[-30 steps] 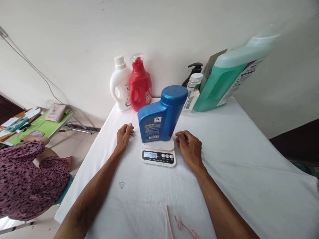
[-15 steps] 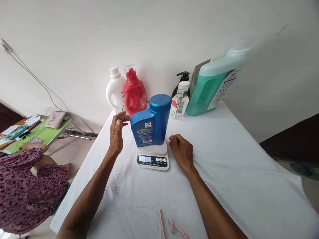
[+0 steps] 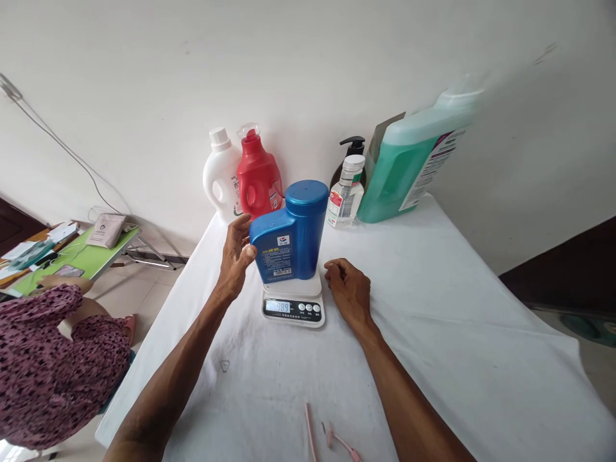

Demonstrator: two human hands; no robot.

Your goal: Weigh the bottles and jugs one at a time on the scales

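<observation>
A blue plastic bottle [image 3: 274,250] with a round cap stands upright on a white digital kitchen scale [image 3: 315,316]. The scale's display reads 989. At the bottle's left edge is my left hand [image 3: 237,260], its fingers and thumb apart; the thumb is by the front edge and the fingertips reach toward the far side. I cannot tell how firmly it touches. My right hand [image 3: 350,289] rests on the cloth just right of the scale, fingers curled in and holding nothing visible.
Along the wall stand a white jug [image 3: 219,170], a red jug [image 3: 260,173], a clear bottle [image 3: 345,199], a black pump bottle [image 3: 355,146] and a large green jug [image 3: 402,170]. Pink strips [image 3: 310,430] lie at the front. A person in patterned clothing [image 3: 52,372] sits left, near a green table [image 3: 91,256].
My left hand has moved right, closing in on the bottle's left edge. My right hand stays beside the scale, and the display still reads 989.
</observation>
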